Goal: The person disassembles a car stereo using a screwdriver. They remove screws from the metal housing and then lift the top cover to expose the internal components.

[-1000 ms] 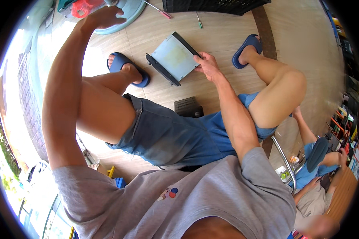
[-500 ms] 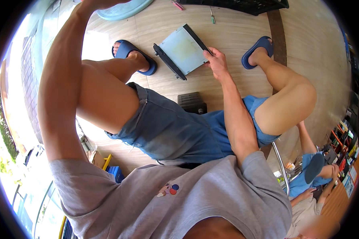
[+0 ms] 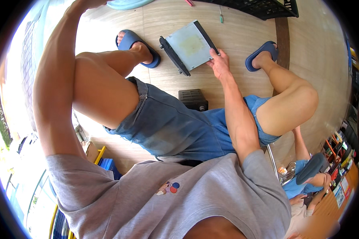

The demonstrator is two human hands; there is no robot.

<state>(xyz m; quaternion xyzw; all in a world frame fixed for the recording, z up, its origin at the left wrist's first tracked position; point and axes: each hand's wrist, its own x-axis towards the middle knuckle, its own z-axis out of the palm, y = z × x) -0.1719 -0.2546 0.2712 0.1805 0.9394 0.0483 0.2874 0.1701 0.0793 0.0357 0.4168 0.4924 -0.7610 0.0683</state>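
My right hand (image 3: 219,63) is closed on the near right corner of a flat, silver metal-cased unit (image 3: 190,47), thumb on top and fingers partly hidden beneath. The unit has a black panel along its left side and a black strip along its far right side, with a yellowish patch on its top. It is tilted over the floor between my feet. My left arm reaches far out to the upper left, where my left hand (image 3: 92,3) is cut off by the picture's edge. The left fingers are out of sight, close to a light-blue round object (image 3: 129,3).
A black plastic crate (image 3: 263,8) stands at the far side. A green-handled screwdriver (image 3: 221,18) and a red-handled tool (image 3: 189,2) lie on the floor. Near my shorts sits a dark slotted box (image 3: 192,98). Another person (image 3: 307,179) sits at the lower right beside cluttered shelves.
The view has shifted slightly. My left hand has moved a little left, away from the light-blue round object. My right hand keeps its hold on the metal-cased unit.
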